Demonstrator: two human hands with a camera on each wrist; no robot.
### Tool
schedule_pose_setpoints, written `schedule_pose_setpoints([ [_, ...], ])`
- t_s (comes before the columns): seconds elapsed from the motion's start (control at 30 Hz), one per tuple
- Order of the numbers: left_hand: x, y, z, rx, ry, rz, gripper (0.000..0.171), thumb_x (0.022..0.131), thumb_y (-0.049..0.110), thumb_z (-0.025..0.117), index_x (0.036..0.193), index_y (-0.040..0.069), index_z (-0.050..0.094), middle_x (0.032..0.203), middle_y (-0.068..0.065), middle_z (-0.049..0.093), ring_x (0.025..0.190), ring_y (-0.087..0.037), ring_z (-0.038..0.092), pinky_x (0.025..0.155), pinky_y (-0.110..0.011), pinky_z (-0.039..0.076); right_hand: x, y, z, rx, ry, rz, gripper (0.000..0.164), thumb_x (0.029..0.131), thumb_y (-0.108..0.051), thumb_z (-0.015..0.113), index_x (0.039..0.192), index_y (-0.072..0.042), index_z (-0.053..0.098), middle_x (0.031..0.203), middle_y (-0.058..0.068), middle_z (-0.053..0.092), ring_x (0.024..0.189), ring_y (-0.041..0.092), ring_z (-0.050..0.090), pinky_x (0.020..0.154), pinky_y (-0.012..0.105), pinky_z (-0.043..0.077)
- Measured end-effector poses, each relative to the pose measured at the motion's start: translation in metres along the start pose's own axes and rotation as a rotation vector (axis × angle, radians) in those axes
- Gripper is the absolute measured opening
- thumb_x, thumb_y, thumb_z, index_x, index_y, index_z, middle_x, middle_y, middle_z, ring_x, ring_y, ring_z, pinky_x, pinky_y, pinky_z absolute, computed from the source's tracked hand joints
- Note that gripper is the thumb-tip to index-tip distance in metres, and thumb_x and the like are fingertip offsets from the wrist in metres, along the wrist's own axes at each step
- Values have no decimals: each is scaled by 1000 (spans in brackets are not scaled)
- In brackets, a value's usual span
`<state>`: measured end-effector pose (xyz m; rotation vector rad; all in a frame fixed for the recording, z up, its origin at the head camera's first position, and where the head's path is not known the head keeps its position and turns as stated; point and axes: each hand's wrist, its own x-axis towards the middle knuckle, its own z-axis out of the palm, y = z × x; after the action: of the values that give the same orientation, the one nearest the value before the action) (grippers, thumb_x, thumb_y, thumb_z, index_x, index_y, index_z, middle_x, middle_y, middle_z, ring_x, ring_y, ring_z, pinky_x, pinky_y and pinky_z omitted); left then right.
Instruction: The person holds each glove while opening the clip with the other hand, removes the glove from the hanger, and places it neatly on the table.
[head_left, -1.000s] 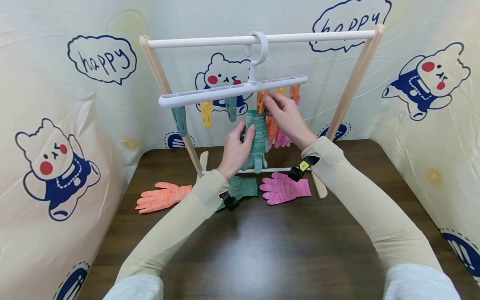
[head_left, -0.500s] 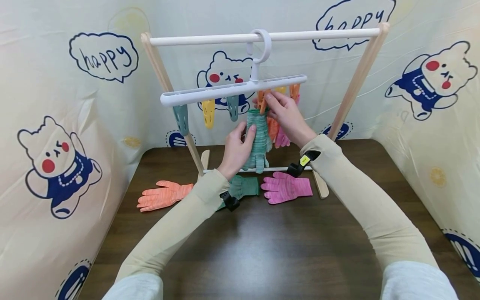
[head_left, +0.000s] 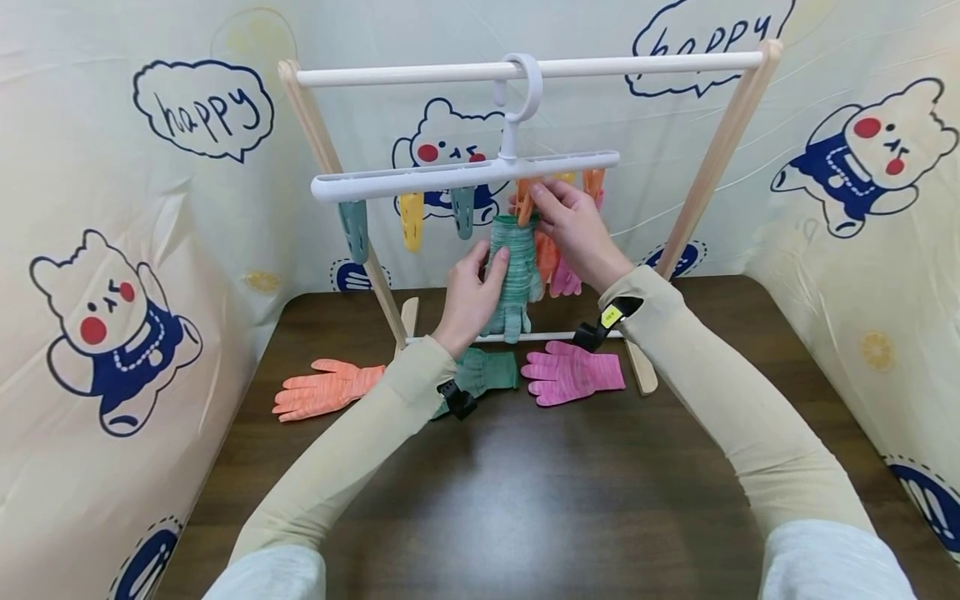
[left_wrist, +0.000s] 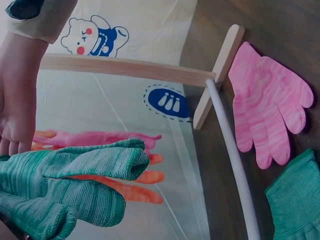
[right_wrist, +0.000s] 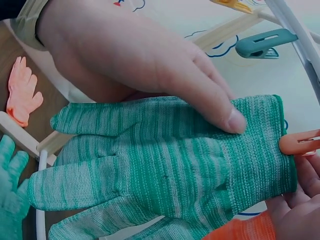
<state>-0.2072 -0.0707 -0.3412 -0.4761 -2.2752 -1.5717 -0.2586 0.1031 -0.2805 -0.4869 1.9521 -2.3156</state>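
A green striped knit glove (head_left: 517, 271) hangs cuff up, fingers down, below the white hanger (head_left: 420, 178). My left hand (head_left: 472, 300) grips its side near the cuff, thumb in front; the right wrist view shows that thumb pressing the fabric. At the cuff's edge sits an orange clothespin (head_left: 524, 204), which overlaps the green hem (right_wrist: 286, 165). My right hand (head_left: 583, 237) pinches this clothespin, thumb on the near side and a fingertip showing behind. Behind the glove hang an orange glove (head_left: 547, 257) and a pink glove (head_left: 566, 280), partly hidden.
A wooden rack (head_left: 705, 158) carries the hanger on its white rod (head_left: 405, 77). Left on the hanger are a yellow clothespin (head_left: 411, 223) and two grey-green ones. On the table (head_left: 525, 500) lie an orange glove (head_left: 330, 389), a green glove (head_left: 491, 372) and a pink glove (head_left: 573, 373).
The hanger's left end has swung slightly left and up. Both hands keep their places at the green glove and the orange clothespin; the view has shifted a little.
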Motion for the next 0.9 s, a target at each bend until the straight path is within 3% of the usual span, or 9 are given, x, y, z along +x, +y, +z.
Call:
schedule_pose_setpoints([
  [0.2,0,0,0,-1,0,3,27,111,29,51,108,5,62,86,-8,58,74,-19,54,65,-30,45,-1,-1,-3,10,12,19,40,110,-22,52,145,-3,54,128,14,67,125,24,58,105,39,47],
  [0.33,0,-1,1,6,-3,10,26,111,29,51,105,6,61,83,-6,56,72,-19,53,64,-30,43,-2,-3,-5,-2,2,11,40,110,-22,52,146,-3,53,126,12,68,125,25,59,102,37,49],
  [0.6,-2,-1,2,44,-6,24,30,111,29,51,89,8,48,71,-6,40,63,-20,41,60,-30,33,-4,-7,-3,-5,9,-15,36,110,-18,52,143,-3,54,120,11,69,121,26,60,101,35,49],
  [0.77,-3,-1,2,64,-11,31,28,111,28,51,92,8,52,70,-6,41,62,-20,41,59,-30,33,-4,-8,-1,12,26,-33,35,109,-14,53,142,-1,54,115,9,70,121,32,60,97,29,51],
  [0.9,-6,-4,3,65,-20,34,24,111,26,52,97,7,57,73,-6,45,65,-20,44,61,-31,36,-4,-8,-1,2,29,-36,36,109,-14,52,142,0,53,120,12,69,125,38,58,103,34,50],
])
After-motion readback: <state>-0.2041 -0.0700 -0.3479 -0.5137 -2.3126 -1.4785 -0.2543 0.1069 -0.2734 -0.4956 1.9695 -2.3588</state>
